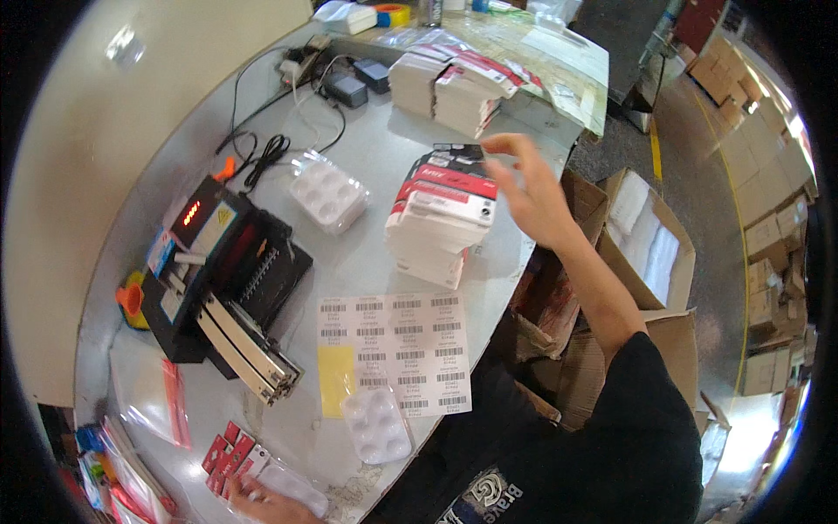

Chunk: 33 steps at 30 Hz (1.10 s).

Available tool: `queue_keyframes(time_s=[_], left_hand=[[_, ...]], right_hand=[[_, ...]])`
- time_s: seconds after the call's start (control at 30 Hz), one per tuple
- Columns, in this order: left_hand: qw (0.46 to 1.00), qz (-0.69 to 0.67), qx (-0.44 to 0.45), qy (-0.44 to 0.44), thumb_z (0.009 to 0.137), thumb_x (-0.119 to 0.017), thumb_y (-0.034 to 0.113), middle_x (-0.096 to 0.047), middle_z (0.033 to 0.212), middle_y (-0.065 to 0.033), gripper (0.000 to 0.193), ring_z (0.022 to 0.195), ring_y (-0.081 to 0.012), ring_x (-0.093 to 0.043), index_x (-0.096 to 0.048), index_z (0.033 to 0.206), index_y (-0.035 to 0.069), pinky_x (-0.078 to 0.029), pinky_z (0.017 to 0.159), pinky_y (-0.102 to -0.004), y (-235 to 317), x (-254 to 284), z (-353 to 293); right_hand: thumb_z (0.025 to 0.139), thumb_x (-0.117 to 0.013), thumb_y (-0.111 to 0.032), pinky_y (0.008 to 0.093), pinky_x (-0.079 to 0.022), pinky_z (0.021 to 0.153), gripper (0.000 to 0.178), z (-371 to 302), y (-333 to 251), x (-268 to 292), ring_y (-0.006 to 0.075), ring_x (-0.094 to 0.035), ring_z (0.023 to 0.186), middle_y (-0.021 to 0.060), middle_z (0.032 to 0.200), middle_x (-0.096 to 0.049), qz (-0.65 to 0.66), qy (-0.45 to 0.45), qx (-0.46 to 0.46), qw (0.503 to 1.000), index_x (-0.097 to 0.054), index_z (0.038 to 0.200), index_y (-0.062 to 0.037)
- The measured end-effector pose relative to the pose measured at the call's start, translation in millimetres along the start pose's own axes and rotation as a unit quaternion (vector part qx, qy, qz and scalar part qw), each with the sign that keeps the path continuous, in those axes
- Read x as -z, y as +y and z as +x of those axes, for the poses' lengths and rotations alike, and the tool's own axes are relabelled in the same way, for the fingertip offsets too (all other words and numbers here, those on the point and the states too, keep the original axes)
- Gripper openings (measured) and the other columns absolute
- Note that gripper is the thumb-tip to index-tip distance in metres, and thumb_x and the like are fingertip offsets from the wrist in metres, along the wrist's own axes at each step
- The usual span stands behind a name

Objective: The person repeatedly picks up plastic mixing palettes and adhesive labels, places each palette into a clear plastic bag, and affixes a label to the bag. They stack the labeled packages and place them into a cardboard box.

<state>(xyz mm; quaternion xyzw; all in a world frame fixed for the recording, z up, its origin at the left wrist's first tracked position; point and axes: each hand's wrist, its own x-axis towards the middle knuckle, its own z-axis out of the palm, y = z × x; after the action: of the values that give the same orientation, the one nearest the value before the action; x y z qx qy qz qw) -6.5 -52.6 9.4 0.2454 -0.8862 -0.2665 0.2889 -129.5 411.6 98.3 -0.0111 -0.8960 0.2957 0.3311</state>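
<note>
At the upper right of the table, my right hand [532,196] reaches over a stack of red, black and white printed cards [445,196]. Its thumb and forefinger are apart at the stack's right edge, with nothing seen between them. Low on the left, my left hand [262,502] lies over several clear packs with red header cards [234,456], fingers loosely spread. A white paint palette with round wells [377,425] lies in clear wrap at the table's near edge. It overlaps a sheet of barcode labels [410,349], part of which shows yellow backing.
A black sealing machine [231,271] with a red display stands left. More wrapped palettes [330,194] and another card pile [454,87] lie farther back, near cables and black adapters [345,89]. Clear bags [150,397] lie at left. Open cardboard boxes [650,236] stand right of the table.
</note>
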Motion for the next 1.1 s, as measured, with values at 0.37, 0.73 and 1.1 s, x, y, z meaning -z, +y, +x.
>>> queue_keyframes(time_s=[0.37, 0.73, 1.1], left_hand=[[0.839, -0.092, -0.34, -0.415, 0.086, -0.059, 0.006, -0.056, 0.118, -0.0141, 0.014, 0.104, -0.0323, -0.054, -0.066, 0.097, 0.005, -0.046, 0.084, -0.0371, 190.9, -74.1, -84.9], [0.844, -0.055, -0.288, -0.448, 0.086, -0.059, 0.009, -0.053, 0.122, -0.0172, 0.016, 0.115, -0.0347, -0.05, -0.064, 0.101, 0.007, -0.041, 0.096, -0.0404, 158.4, -62.6, -85.6], [0.969, -0.043, -0.058, -0.235, 0.086, -0.06, 0.011, -0.06, 0.106, -0.0138, 0.019, 0.095, -0.0319, -0.059, -0.059, 0.104, 0.003, -0.048, 0.081, -0.0379, 42.6, -12.0, -55.6]], right_hand=[[0.07, -0.073, -0.049, 0.0606, -0.023, 0.1, 0.075, 0.6, 176.3, -42.8, 0.0306, -0.042, 0.127, 0.0146, 0.131, -0.051, -0.084, -0.222, -0.268, 0.934, -0.049, 0.128, -0.0092], [0.051, -0.083, -0.055, 0.0612, -0.021, 0.104, 0.111, 42.0, 198.4, -96.7, 0.035, -0.025, 0.136, 0.0144, 0.145, -0.031, -0.209, -0.376, -0.066, 0.9, -0.032, 0.14, -0.0119], [0.084, -0.068, -0.017, 0.0236, -0.049, 0.071, 0.033, -33.2, 132.4, 11.4, 0.0097, -0.06, 0.079, 0.0071, 0.099, -0.067, 0.03, 0.022, -0.262, 0.964, -0.062, 0.113, -0.0015]])
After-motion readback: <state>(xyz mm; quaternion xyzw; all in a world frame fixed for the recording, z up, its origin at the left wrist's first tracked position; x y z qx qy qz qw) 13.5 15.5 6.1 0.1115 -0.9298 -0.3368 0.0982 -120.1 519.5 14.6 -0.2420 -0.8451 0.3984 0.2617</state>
